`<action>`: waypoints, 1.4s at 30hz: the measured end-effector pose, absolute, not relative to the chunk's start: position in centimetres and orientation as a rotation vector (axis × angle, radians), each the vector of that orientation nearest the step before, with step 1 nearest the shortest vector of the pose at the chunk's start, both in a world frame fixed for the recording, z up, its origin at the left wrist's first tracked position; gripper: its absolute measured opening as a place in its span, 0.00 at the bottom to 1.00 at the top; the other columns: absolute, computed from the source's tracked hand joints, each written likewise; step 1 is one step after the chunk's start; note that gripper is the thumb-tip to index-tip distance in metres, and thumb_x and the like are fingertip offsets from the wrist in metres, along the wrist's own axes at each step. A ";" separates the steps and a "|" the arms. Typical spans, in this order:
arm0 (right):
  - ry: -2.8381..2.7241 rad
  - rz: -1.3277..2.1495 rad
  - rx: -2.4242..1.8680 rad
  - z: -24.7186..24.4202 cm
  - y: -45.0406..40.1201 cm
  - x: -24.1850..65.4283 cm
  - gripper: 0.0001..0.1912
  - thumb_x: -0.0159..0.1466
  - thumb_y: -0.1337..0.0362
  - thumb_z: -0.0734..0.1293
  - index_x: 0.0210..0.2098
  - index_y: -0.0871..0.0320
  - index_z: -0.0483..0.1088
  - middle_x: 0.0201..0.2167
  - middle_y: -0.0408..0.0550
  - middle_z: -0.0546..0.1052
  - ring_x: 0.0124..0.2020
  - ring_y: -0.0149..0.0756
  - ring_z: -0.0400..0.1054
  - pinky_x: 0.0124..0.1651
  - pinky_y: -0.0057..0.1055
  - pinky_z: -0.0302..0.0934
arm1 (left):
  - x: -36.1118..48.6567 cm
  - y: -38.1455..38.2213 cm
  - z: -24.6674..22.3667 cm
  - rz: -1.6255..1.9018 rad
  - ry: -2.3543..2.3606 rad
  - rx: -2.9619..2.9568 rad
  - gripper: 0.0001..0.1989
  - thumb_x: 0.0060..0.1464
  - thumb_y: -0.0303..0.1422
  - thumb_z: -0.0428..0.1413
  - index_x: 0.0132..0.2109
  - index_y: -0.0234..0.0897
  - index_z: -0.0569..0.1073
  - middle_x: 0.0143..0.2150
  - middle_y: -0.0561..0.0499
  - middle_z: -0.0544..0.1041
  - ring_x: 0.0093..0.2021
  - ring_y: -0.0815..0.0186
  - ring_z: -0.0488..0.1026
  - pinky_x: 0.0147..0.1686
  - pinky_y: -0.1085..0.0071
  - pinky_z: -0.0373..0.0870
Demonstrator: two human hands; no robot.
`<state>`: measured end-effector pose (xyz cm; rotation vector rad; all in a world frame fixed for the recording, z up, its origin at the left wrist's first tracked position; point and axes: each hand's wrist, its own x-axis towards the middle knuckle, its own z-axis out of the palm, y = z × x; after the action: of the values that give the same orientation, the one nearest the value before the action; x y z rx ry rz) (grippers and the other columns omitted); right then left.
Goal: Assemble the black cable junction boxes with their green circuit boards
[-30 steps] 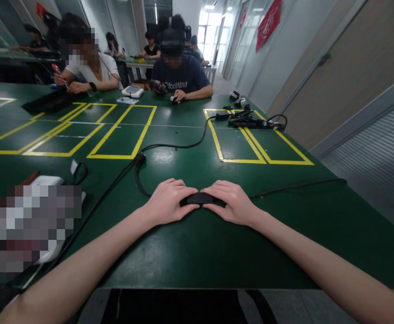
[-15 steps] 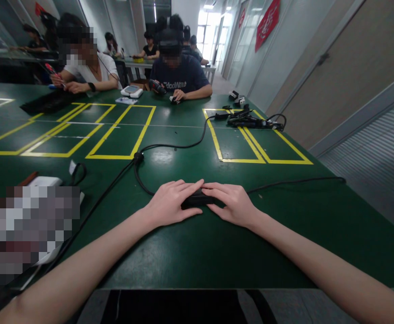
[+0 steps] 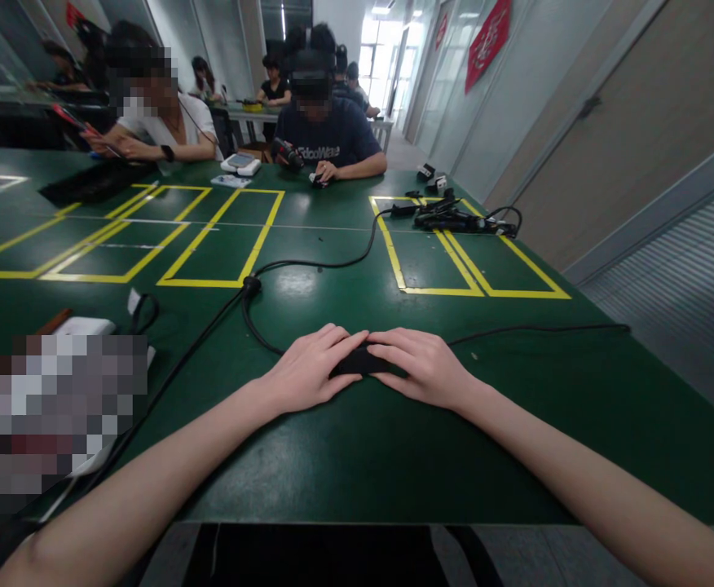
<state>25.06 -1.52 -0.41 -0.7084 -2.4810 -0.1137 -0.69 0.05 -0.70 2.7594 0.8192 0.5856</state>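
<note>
A black power adapter (image 3: 360, 361) rests on the green table, mostly covered by my two hands. My left hand (image 3: 314, 371) wraps over its left end, thumb along the near side and fingers over the top and far side. From the other end my right hand (image 3: 421, 367) grips it the same way, and the fingertips of both hands meet near its middle. A black cable (image 3: 262, 334) leaves beside my left hand and loops to a bundled knot (image 3: 251, 285). Another thin cable (image 3: 534, 328) runs off to the right from behind my right hand.
Yellow tape rectangles (image 3: 442, 291) mark the table (image 3: 357, 465). A heap of black cables and parts (image 3: 448, 216) lies at the far right. At the left is a blurred-out item (image 3: 57, 408) beside a white box. Two co-workers (image 3: 326, 134) sit across, one holding a power drill (image 3: 287, 153).
The adapter has tilted slightly under my hands, showing more of a flat dark face. My hands keep almost the same place. The co-worker at left has shifted the red tool.
</note>
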 end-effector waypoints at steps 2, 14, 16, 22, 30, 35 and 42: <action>-2.474 -0.061 -0.693 -0.4 -1.5 25.1 0.11 0.72 0.61 0.66 0.53 0.57 0.73 0.51 0.59 0.81 0.49 0.46 0.79 0.49 0.42 0.76 | -0.6 0.1 -0.8 0.580 0.826 2.771 0.29 0.68 0.38 0.57 0.71 0.39 0.60 0.53 0.41 0.75 0.51 0.55 0.74 0.50 0.58 0.77; -2.305 0.065 -0.672 -0.3 -1.6 24.8 0.13 0.69 0.64 0.68 0.52 0.57 0.68 0.46 0.58 0.80 0.47 0.46 0.78 0.48 0.42 0.76 | -0.1 -0.2 -0.4 0.625 0.942 2.975 0.27 0.70 0.37 0.55 0.71 0.39 0.59 0.54 0.43 0.78 0.49 0.56 0.78 0.48 0.63 0.74; -2.293 0.156 -0.722 -0.3 -1.7 24.8 0.16 0.69 0.64 0.68 0.55 0.56 0.67 0.47 0.56 0.80 0.46 0.45 0.78 0.48 0.40 0.75 | 0.2 -0.2 -0.3 0.612 0.925 3.052 0.25 0.71 0.37 0.53 0.70 0.36 0.60 0.51 0.42 0.79 0.47 0.56 0.78 0.45 0.63 0.73; -2.498 0.258 -0.826 -0.2 -1.3 25.5 0.20 0.71 0.58 0.66 0.60 0.57 0.65 0.46 0.54 0.80 0.43 0.41 0.78 0.44 0.35 0.73 | 0.4 -0.3 0.0 0.526 0.904 3.126 0.24 0.73 0.45 0.49 0.63 0.29 0.67 0.42 0.42 0.81 0.41 0.56 0.79 0.41 0.62 0.69; -2.556 -0.047 -0.865 0.3 -1.8 25.6 0.17 0.77 0.56 0.58 0.55 0.61 0.70 0.42 0.55 0.82 0.37 0.41 0.79 0.37 0.33 0.70 | 0.1 -0.4 0.7 0.789 0.819 3.052 0.21 0.75 0.45 0.45 0.52 0.32 0.73 0.43 0.42 0.83 0.40 0.59 0.79 0.40 0.64 0.70; -2.550 -0.052 -0.878 0.4 -2.1 25.4 0.17 0.77 0.55 0.58 0.51 0.60 0.71 0.38 0.52 0.83 0.34 0.39 0.79 0.35 0.32 0.67 | -0.1 -0.4 1.1 0.842 0.750 3.045 0.21 0.76 0.43 0.43 0.49 0.32 0.74 0.39 0.44 0.82 0.37 0.61 0.79 0.38 0.65 0.70; -2.496 0.000 -0.902 0.1 -2.2 25.2 0.16 0.77 0.55 0.59 0.49 0.60 0.71 0.37 0.52 0.83 0.34 0.39 0.78 0.36 0.31 0.66 | -0.2 -0.3 0.7 0.882 0.820 2.966 0.21 0.73 0.45 0.50 0.55 0.32 0.74 0.40 0.45 0.83 0.36 0.61 0.80 0.39 0.66 0.71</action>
<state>25.18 -2.17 0.12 -0.9019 -2.4964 0.0004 -0.17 -0.30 0.69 2.9660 0.8200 0.8824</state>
